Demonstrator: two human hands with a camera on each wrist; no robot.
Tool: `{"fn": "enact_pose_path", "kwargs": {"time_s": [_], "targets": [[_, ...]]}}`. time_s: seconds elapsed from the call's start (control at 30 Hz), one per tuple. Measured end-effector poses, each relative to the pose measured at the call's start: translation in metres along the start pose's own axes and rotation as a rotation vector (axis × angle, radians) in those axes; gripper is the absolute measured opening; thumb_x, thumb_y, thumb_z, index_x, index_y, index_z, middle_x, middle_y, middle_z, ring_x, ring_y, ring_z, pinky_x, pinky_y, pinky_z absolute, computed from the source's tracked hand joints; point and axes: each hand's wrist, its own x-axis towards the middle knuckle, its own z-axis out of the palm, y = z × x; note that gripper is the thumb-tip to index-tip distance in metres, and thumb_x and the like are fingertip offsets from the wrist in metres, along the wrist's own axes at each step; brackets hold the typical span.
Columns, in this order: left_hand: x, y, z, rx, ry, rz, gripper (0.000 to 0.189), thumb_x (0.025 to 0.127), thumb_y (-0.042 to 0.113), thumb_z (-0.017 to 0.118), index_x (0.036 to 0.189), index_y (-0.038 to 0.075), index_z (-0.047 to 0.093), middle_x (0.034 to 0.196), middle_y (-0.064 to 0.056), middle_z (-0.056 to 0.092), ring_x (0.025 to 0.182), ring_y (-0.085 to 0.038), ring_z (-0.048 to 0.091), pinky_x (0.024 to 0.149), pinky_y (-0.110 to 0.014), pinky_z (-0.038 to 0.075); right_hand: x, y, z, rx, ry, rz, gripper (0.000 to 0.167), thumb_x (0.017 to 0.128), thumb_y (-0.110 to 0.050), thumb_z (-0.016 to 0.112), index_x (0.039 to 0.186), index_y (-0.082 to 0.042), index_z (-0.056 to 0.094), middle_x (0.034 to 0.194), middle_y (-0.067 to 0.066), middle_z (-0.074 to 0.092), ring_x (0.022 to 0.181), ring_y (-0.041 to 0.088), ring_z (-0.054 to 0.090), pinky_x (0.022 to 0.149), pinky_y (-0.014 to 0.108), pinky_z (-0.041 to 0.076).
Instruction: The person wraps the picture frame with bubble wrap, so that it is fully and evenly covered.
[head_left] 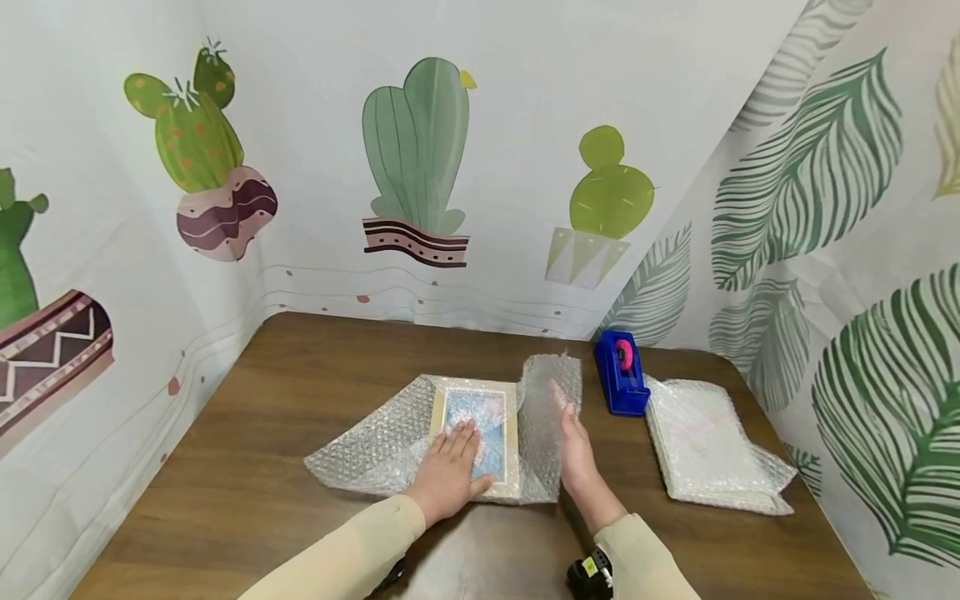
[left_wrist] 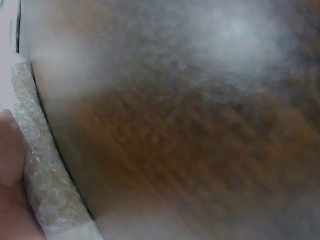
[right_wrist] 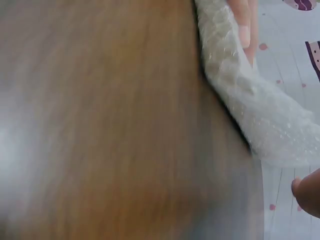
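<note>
A picture frame (head_left: 512,433) with a pale wooden border and a blue-and-pink picture lies on bubble wrap (head_left: 375,437), which spreads out on both sides. My left hand (head_left: 448,473) rests on the picture with its fingers extended. On the right, a flap of the wrap stands raised, and my right hand (head_left: 576,450) touches its outer side with straight fingers, partly seen through the plastic. The left wrist view shows the wrap's edge (left_wrist: 42,150) beside part of the hand. In the right wrist view, my thumb (right_wrist: 307,192) is apart from the wrap (right_wrist: 270,117).
A blue tape dispenser (head_left: 621,383) with a pink roll stands at the right back. Beside it lies a bubble-wrapped flat package (head_left: 705,442). Everything sits on a brown wooden table (head_left: 247,425), backed by printed white cloth (head_left: 315,167).
</note>
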Motion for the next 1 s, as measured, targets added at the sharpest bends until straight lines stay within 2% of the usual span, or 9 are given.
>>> {"fn": "enact_pose_path", "kwargs": {"time_s": [0.1, 0.13, 0.27, 0.37, 0.47, 0.57, 0.7, 0.9, 1.0], "targets": [[0.000, 0.002, 0.003, 0.012, 0.003, 0.000, 0.072, 0.103, 0.051, 0.052, 0.151, -0.002, 0.045, 0.163, -0.019, 0.041, 0.151, -0.034, 0.041, 0.124, -0.051, 0.035, -0.002, -0.002, 0.006, 0.028, 0.007, 0.020, 0.078, 0.110, -0.052, 0.017, 0.156, 0.012, 0.025, 0.166, 0.023, 0.023, 0.147, -0.005, 0.032, 0.123, 0.016, 0.022], [0.000, 0.002, 0.005, 0.021, 0.005, 0.001, 0.072, 0.103, 0.052, 0.051, 0.152, -0.001, 0.045, 0.163, -0.018, 0.041, 0.152, -0.033, 0.041, 0.124, -0.051, 0.035, -0.002, -0.003, 0.008, 0.037, 0.008, 0.024, 0.078, 0.110, -0.051, 0.018, 0.154, 0.013, 0.027, 0.165, 0.025, 0.025, 0.149, 0.000, 0.033, 0.126, 0.021, 0.022], [0.000, 0.004, 0.009, 0.040, 0.013, 0.009, 0.072, 0.105, 0.054, 0.045, 0.153, 0.000, 0.044, 0.164, -0.017, 0.040, 0.152, -0.033, 0.040, 0.124, -0.050, 0.034, -0.004, -0.007, 0.020, -0.049, 0.024, 0.027, 0.071, 0.112, -0.041, 0.025, 0.149, 0.020, 0.031, 0.161, 0.034, 0.026, 0.156, 0.042, 0.021, 0.130, 0.057, 0.012], [0.000, 0.004, 0.010, 0.021, 0.020, 0.016, 0.073, 0.104, 0.054, 0.047, 0.152, -0.001, 0.044, 0.163, -0.017, 0.040, 0.152, -0.033, 0.040, 0.124, -0.051, 0.033, -0.003, -0.009, 0.031, -0.160, 0.006, 0.023, 0.064, 0.113, -0.034, 0.029, 0.146, 0.021, 0.037, 0.156, 0.038, 0.033, 0.151, 0.054, 0.025, 0.127, 0.063, 0.017], [0.000, 0.004, 0.009, -0.019, 0.019, 0.014, 0.074, 0.102, 0.052, 0.053, 0.152, -0.001, 0.045, 0.163, -0.018, 0.041, 0.152, -0.034, 0.039, 0.124, -0.052, 0.033, 0.000, -0.008, 0.044, -0.243, -0.050, 0.008, 0.057, 0.113, -0.027, 0.030, 0.145, 0.020, 0.041, 0.153, 0.037, 0.040, 0.148, 0.053, 0.033, 0.125, 0.062, 0.023], [0.000, 0.002, 0.008, -0.057, 0.009, 0.004, 0.074, 0.100, 0.051, 0.056, 0.152, -0.001, 0.045, 0.163, -0.017, 0.040, 0.153, -0.034, 0.038, 0.125, -0.053, 0.032, 0.003, -0.005, 0.060, -0.277, -0.106, 0.019, 0.056, 0.113, -0.024, 0.029, 0.148, 0.019, 0.036, 0.156, 0.037, 0.034, 0.150, 0.053, 0.028, 0.125, 0.064, 0.022], [0.001, -0.003, 0.008, -0.073, 0.003, 0.008, 0.075, 0.099, 0.052, 0.057, 0.152, 0.000, 0.045, 0.164, -0.017, 0.040, 0.154, -0.033, 0.037, 0.125, -0.053, 0.032, 0.007, 0.004, 0.080, -0.264, -0.165, 0.035, 0.055, 0.114, -0.026, 0.027, 0.156, 0.009, 0.029, 0.166, 0.029, 0.021, 0.157, 0.049, 0.014, 0.128, 0.065, 0.009], [0.004, -0.007, 0.008, -0.033, 0.019, 0.035, 0.075, 0.097, 0.050, 0.061, 0.149, -0.002, 0.049, 0.159, -0.019, 0.047, 0.152, -0.034, 0.040, 0.123, -0.053, 0.034, 0.013, 0.012, 0.095, -0.328, -0.202, -0.009, 0.052, 0.114, -0.023, 0.025, 0.158, 0.004, 0.031, 0.169, 0.023, 0.022, 0.160, 0.044, 0.006, 0.128, 0.064, -0.005], [0.005, -0.007, 0.007, -0.041, 0.012, 0.044, 0.075, 0.097, 0.049, 0.061, 0.150, -0.002, 0.048, 0.159, -0.019, 0.046, 0.153, -0.034, 0.039, 0.124, -0.053, 0.034, 0.014, 0.012, 0.095, -0.204, -0.213, 0.082, 0.056, 0.114, -0.027, 0.025, 0.160, 0.005, 0.023, 0.171, 0.024, 0.013, 0.160, 0.045, -0.001, 0.129, 0.062, -0.007]]}}
